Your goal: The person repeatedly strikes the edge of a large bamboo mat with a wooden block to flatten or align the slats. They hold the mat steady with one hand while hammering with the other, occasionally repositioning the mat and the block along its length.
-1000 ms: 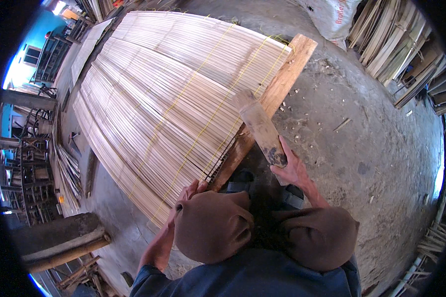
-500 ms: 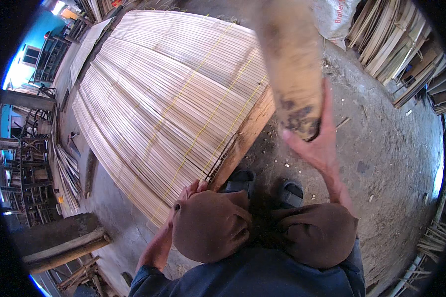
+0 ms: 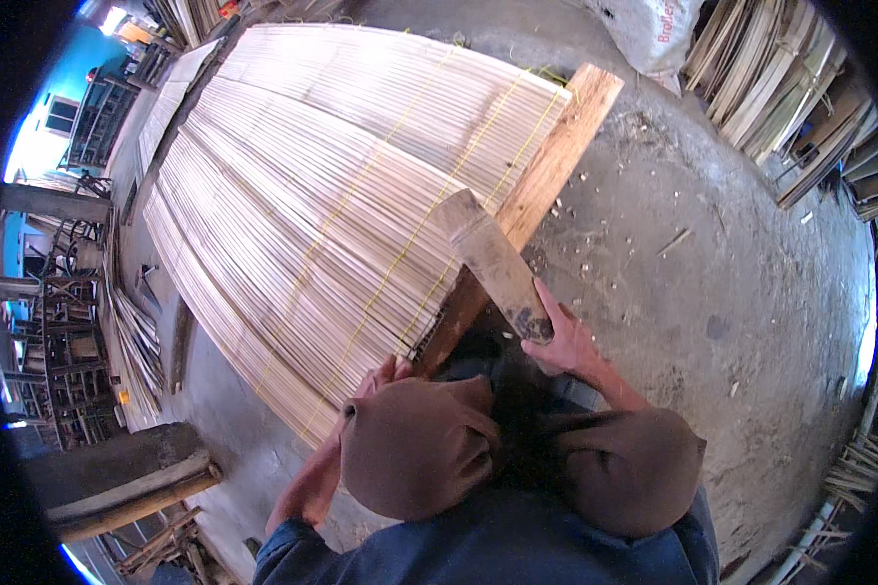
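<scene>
A large mat of pale thin slats (image 3: pixel 293 205), bound with yellow cords, spreads in front of me. A long wooden beam (image 3: pixel 546 175) runs along its right edge. My right hand (image 3: pixel 568 343) is closed on the near end of a thick, flat bamboo piece (image 3: pixel 498 265), dark-stained at that end. Its far end lies over the mat's right edge and the beam; whether it touches them I cannot tell. At the mat's near corner my left hand (image 3: pixel 382 374) has its fingers bent on the slat edge. My left knee hides part of that hand.
Both my brown-clothed knees (image 3: pixel 415 448) are bent close to the mat. Small chips lie on the grey floor (image 3: pixel 712 292) to the right. Bundled strips (image 3: pixel 771 88) and a white sack (image 3: pixel 649 34) stand at the far right. A wooden post (image 3: pixel 132 497) juts in at the lower left.
My right hand has swung the bamboo piece down and to the left, from raised high in view to over the mat's right edge. My left hand stays at the near corner.
</scene>
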`<state>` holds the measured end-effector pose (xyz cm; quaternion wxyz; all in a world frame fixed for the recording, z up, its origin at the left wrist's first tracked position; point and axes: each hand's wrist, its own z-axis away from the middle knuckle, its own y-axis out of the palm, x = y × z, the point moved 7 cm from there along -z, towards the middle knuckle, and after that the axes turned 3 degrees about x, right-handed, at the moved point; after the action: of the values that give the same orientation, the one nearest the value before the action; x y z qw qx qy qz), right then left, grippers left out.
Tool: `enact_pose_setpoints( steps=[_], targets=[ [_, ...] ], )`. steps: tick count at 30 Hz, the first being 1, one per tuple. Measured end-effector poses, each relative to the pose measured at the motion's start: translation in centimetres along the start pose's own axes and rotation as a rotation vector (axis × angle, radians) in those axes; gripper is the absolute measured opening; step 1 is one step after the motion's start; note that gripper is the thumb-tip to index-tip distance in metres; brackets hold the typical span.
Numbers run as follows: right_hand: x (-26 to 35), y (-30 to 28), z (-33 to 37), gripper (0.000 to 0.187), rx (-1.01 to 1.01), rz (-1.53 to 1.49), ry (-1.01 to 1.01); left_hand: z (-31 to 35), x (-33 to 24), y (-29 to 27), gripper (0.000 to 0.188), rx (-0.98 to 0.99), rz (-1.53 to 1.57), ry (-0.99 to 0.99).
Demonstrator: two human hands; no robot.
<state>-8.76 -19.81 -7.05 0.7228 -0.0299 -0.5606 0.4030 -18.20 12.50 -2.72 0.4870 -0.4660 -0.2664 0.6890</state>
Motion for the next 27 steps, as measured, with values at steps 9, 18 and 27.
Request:
enact_pose_setpoints(
  steps=[9, 18, 27],
  targets=[
    [3.9, -4.1, -0.1, 0.106, -0.235, -0.124, -0.183, 1.5, 0.1, 0.5, 0.047, 0.046, 0.156, -0.043],
    [18.6, -18.4, 3.1, 0.11, -0.71, -0.287, -0.592, 3.7, 1.3, -1.2, 0.052, 0.098, 0.094, 0.01],
    [-1.9, 1.5, 0.0, 0.107, 0.129, -0.04, -0.063, 1.9, 0.5, -1.6, 0.045, 0.133, 0.208, -0.037]
  ],
)
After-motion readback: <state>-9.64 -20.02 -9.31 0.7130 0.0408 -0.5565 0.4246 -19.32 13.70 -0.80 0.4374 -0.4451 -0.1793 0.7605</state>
